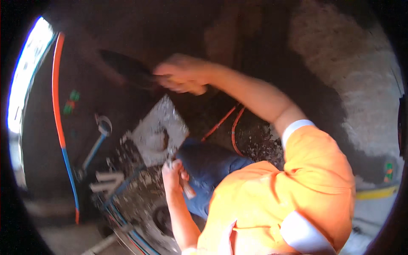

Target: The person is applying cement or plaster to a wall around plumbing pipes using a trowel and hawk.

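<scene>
My right hand (182,72) is raised near the upper middle, closed on a trowel's handle. The trowel's dark blade (125,66) points left over the dark wet surface (238,38) and is blurred by motion. My left hand (173,174) is closed round a wooden handle (187,187) at the lower middle. Just above that hand is a square grey plate (151,140) with greyish material on it, seemingly joined to the handle. My bent leg in dark blue trousers (212,163) is behind the left hand.
An orange-and-blue pipe (58,106) runs up the left side, near a blue pipe with a ring (94,148). Orange hoses (236,136) and rubble lie behind my leg. Several pipes (123,221) cross the lower left. A yellow bar (376,193) is at right.
</scene>
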Motion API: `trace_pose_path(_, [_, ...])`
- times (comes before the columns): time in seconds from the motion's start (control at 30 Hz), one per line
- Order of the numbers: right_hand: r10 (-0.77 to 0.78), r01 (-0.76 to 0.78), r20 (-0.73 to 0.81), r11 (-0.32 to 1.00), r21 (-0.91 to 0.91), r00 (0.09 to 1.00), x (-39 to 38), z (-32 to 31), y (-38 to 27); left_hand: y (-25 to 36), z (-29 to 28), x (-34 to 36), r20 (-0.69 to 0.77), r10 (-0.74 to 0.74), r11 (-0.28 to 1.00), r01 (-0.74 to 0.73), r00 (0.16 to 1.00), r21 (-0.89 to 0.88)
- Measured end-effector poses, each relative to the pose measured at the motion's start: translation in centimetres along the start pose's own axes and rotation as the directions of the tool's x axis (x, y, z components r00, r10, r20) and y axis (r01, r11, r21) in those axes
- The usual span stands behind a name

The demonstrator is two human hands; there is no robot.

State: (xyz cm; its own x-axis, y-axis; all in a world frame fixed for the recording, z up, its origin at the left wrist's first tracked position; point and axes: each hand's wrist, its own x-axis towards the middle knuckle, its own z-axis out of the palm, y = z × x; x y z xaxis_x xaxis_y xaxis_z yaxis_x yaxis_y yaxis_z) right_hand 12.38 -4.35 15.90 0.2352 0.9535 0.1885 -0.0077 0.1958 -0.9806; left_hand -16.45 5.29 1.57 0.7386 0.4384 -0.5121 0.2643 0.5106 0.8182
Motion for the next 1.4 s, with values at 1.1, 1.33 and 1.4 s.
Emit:
trace_pose_path(1.1, [-0.205,0.041,-0.001,0.202,-0.979,0.979,-10.0,4.7,8.8,-4.1,2.6,3.4,-0.079,0.080,0.986,-0.067,0.994,0.156])
trace_pose_path(1.33, [-0.367,0.172,0.168,-0.023,-0.985,0.915,-9.6,4.4,8.5,-0.2,3.3,1.0,-0.021,0.236,0.878,-0.204,0.971,0.433])
trace_pose_path(1.4, [-0.412,0.133,0.131,-0.024,-0.991,0.902,-9.4,4.7,7.5,-3.7,3.4,0.9,0.110,0.335,0.810,-0.346,0.936,0.473])
